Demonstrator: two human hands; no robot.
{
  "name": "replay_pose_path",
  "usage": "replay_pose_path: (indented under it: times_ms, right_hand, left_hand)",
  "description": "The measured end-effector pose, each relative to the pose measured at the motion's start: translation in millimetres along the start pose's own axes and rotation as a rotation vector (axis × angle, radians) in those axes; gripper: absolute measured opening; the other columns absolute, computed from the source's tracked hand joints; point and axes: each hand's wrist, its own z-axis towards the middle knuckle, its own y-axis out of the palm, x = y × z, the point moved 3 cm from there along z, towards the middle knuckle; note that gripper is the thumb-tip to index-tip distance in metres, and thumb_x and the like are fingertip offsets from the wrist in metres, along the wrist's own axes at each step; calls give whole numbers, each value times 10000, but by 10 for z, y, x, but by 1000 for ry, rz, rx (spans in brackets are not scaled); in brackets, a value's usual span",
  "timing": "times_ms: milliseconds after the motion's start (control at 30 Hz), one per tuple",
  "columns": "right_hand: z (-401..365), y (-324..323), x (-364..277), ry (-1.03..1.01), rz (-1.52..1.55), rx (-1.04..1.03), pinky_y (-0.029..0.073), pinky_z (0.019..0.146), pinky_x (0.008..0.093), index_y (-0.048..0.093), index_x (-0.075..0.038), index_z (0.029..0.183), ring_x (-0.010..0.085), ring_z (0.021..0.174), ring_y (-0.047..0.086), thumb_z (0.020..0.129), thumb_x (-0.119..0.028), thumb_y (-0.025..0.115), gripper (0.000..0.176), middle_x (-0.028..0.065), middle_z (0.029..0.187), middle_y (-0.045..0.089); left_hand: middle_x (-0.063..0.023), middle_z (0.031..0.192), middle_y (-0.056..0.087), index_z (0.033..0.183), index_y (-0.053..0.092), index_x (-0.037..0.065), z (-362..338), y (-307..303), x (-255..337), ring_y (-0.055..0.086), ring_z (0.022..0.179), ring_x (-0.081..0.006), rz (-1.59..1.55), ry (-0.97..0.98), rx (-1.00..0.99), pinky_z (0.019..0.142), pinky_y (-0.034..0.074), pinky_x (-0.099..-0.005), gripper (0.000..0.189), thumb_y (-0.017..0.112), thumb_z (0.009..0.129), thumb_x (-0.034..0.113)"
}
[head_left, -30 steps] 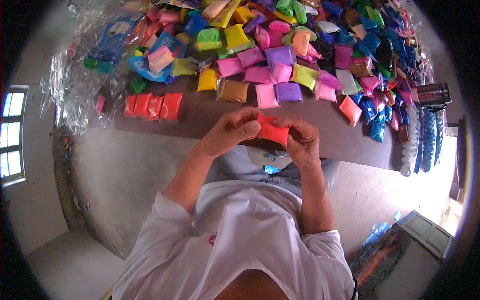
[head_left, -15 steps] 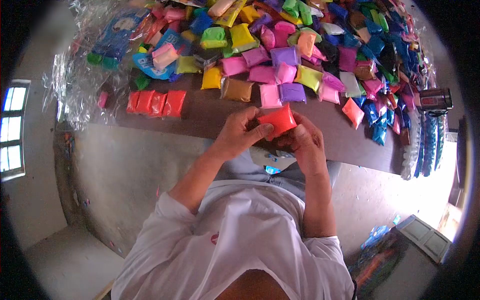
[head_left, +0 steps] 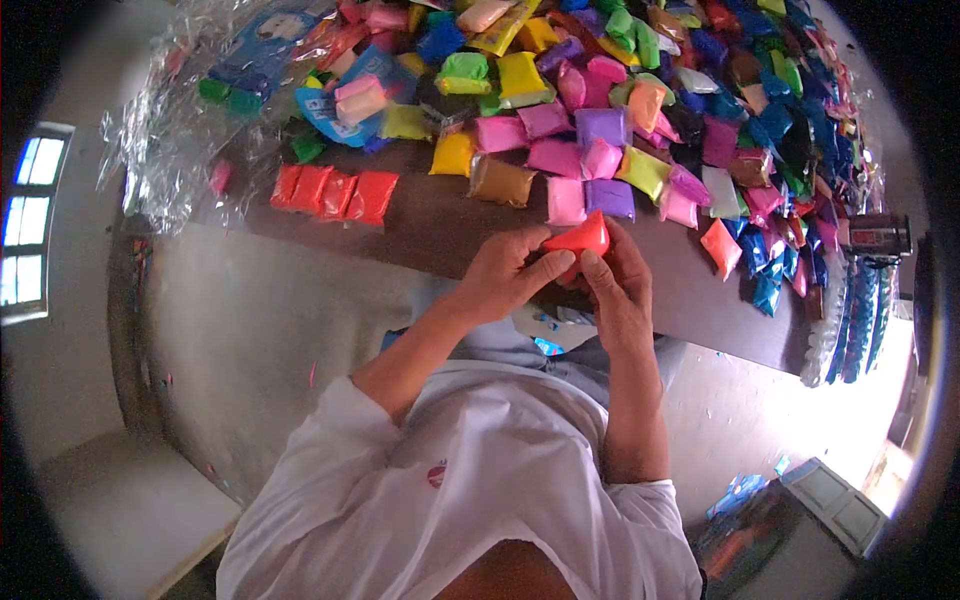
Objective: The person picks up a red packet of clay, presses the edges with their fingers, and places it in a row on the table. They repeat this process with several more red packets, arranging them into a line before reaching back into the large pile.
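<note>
- We find both forearms raised from the body and converging over the near edge of the table [head_left: 440,228], elbows bent, sleeves of a white shirt [head_left: 470,480] pushed back to the upper arm.
- The left hand [head_left: 512,275] comes in from the left. Its fingers are curled and its thumb is laid flat along the lower edge of an orange-red packet [head_left: 582,238], so it is closed on that packet.
- The right hand [head_left: 622,288] comes up from below on the right. Its fingers are folded around the packet's right end and underside, and it is likewise closed in a grip on the packet.
- The packet is held between the two hands, above the bare strip of table, clear of the surface as far as we can judge.
- Its long axis runs roughly left to right and rises toward the right, with the upper right corner pointing at the pile of coloured packets [head_left: 640,110].
- It sits just short of a pink packet [head_left: 565,200] and a purple packet [head_left: 610,198] at the front of that pile.
- A row of four red packets [head_left: 335,192] lies well apart to the left, beside crumpled clear wrapping [head_left: 160,150].
</note>
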Motion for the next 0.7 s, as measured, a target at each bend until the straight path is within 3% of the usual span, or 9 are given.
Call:
replay_pose_path:
  times_ms: [100,167,233,367,533,700]
  right_hand:
    - [10,12,14,49,72,8,496,741,275,423,24,1244,154,869,587,899,-127,491,383,90,1028,581]
    - [14,-27,23,121,178,10,503,745,288,418,22,1246,170,874,597,907,-142,468,380,98,1031,583]
    - [31,-62,35,185,325,-27,515,735,308,443,13,1224,203,883,611,919,-215,439,380,117,1039,589]
    - [25,-75,4,208,308,12,520,705,315,488,7,1169,216,869,620,924,-266,423,372,131,1019,603]
    - [32,-151,57,307,290,59,524,603,312,560,-6,1004,206,756,636,923,-271,436,303,111,885,636]
    - [42,-170,69,317,262,16,518,553,288,564,-4,980,193,698,637,923,-252,439,284,103,854,639]
  left_hand:
    - [-35,609,512,902,574,13,-9,-35,138,483,574,-94,47,48,31,521,414,-285,342,533,880,352]
    - [-12,599,495,908,568,12,-32,-58,127,463,556,-81,25,-110,-27,507,399,-266,343,510,895,349]
    - [-1,600,489,899,566,11,-45,-73,101,459,555,-74,7,-119,-33,504,392,-257,344,498,902,347]
    - [18,601,474,863,561,11,-36,-68,136,447,550,-60,-50,-114,-57,494,375,-240,352,471,917,347]
    - [19,598,472,828,560,15,-38,-67,90,432,537,-56,-82,-153,-58,484,364,-239,381,458,920,371]
    - [19,585,484,779,555,30,-9,-85,138,417,523,-44,-140,-179,-78,457,333,-222,405,443,923,392]
